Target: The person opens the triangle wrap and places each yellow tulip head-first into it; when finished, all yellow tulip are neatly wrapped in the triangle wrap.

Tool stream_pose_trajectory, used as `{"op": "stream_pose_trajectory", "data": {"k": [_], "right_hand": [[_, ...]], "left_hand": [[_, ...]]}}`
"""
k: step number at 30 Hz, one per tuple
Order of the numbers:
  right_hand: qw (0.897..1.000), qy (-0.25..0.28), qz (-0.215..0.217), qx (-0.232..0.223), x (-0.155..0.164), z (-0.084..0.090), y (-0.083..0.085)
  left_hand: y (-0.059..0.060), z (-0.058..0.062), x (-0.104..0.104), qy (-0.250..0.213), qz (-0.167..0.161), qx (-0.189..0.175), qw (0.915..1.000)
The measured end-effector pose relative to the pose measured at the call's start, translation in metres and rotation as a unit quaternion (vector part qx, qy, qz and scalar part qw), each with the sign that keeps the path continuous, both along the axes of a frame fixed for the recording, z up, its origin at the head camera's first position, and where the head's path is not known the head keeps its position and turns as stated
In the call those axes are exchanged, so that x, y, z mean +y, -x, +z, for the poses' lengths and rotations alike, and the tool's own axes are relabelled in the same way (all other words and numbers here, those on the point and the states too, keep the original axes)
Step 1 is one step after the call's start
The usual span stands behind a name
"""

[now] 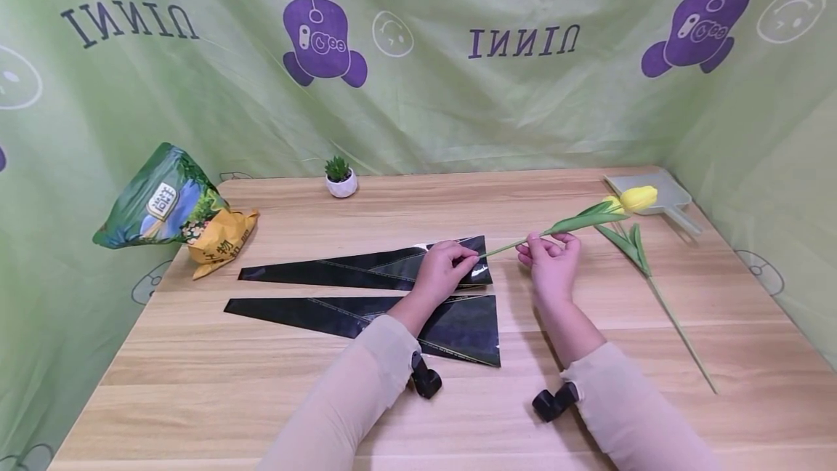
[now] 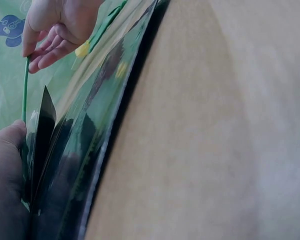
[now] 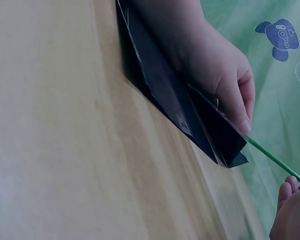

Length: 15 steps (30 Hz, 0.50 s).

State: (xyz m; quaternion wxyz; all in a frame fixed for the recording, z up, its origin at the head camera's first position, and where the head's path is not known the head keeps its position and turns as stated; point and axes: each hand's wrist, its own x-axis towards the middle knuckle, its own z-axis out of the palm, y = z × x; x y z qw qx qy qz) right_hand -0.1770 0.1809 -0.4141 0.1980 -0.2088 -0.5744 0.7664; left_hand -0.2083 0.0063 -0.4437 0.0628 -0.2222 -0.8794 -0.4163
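My right hand (image 1: 554, 262) pinches the green stem of a yellow artificial tulip (image 1: 582, 221), its bloom pointing right. At the wide mouth of the far black flower sleeve (image 1: 366, 267), my left hand (image 1: 441, 271) pinches the lower stem between thumb and fingers. The right wrist view shows the sleeve's mouth (image 3: 225, 145) parted, with the stem (image 3: 272, 157) leaving the fingertips beside it. The stem's end is hidden by the left hand. A second black sleeve (image 1: 467, 322) lies flat nearer me, partly under the left forearm. Another yellow tulip (image 1: 673, 318) lies to the right.
At the back left slumps a green and yellow printed bag (image 1: 196, 202). A small potted succulent (image 1: 341, 184) stands at the back edge of the wooden table (image 1: 163, 384). A pale dustpan-like tray (image 1: 663, 195) with a handle lies at the back right, behind the blooms.
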Motion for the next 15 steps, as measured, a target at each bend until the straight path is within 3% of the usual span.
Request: {"op": "stream_pose_trajectory", "data": {"k": [15], "right_hand": [[1.0,-0.004,0.013,-0.025,-0.013,-0.007,0.001]], "left_hand": [[0.001,-0.001,0.001,0.001,-0.004,0.003,1.0]]}}
